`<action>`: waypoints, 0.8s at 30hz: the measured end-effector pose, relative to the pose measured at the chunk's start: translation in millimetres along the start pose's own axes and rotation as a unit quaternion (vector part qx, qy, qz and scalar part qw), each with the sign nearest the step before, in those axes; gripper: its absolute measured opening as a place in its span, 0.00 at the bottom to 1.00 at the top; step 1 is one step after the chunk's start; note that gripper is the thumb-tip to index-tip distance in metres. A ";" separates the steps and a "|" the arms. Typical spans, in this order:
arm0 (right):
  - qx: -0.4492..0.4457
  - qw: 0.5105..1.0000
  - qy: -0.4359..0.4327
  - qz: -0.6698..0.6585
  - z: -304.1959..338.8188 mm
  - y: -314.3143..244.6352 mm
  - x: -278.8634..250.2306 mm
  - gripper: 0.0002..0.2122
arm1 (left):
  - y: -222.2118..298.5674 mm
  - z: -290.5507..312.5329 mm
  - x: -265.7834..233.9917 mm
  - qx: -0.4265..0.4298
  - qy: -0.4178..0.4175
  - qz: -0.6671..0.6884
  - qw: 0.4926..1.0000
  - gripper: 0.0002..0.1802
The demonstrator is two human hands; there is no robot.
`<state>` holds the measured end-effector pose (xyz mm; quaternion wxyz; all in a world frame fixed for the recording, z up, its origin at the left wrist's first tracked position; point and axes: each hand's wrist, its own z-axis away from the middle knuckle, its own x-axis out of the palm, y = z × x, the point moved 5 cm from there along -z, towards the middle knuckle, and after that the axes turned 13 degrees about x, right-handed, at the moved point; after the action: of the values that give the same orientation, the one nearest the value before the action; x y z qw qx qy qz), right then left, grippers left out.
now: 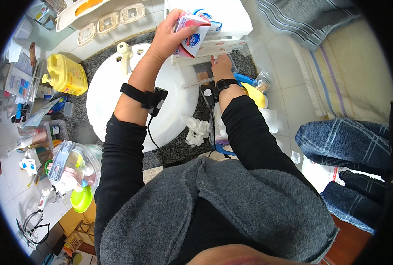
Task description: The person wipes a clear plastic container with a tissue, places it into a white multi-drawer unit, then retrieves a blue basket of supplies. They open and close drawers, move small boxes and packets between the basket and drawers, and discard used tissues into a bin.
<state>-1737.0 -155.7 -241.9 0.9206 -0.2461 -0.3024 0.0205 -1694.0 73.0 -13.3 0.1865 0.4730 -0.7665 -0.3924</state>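
Raised above the back of the sink, my left hand [166, 37] grips a small pink and white carton [188, 44] with a blue oval on it. A second carton [214, 28], white and blue, lies behind it on top of a white drawer unit [237, 15]. My right hand [223, 65] reaches low at the front of that unit, beside a clear plastic drawer [202, 70] with small items inside. Its fingers are bent closed and partly hidden, so what they pinch does not show. Black straps with small devices circle both forearms.
The white sink [100, 99] with its cream tap [125, 55] lies under my left arm. A yellow jug [66, 74] stands to its left. Crumpled white plastic [197, 131] sits at the counter's front. Grey towel [311, 22] hangs at the right; clutter fills the left side.
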 end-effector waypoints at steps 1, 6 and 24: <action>-0.013 1.000 -0.023 -0.008 -2.6 0.0 0.6 0.10 | 1.2 0.4 0.0 0.005 0.004 0.001 1.000 0.21; -0.058 0.983 -0.165 -0.064 -10.5 13.5 9.7 0.11 | 3.1 0.2 1.0 0.001 -0.003 -0.011 1.000 0.22; 0.153 0.972 -0.174 0.032 6.1 66.4 28.6 0.10 | 0.2 0.5 2.4 0.005 0.008 -0.001 1.000 0.21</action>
<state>-1709.8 -89.3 -252.9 0.8793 -0.1045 -0.4436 0.1385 -1695.6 71.2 -13.6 0.1898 0.4777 -0.7668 -0.3845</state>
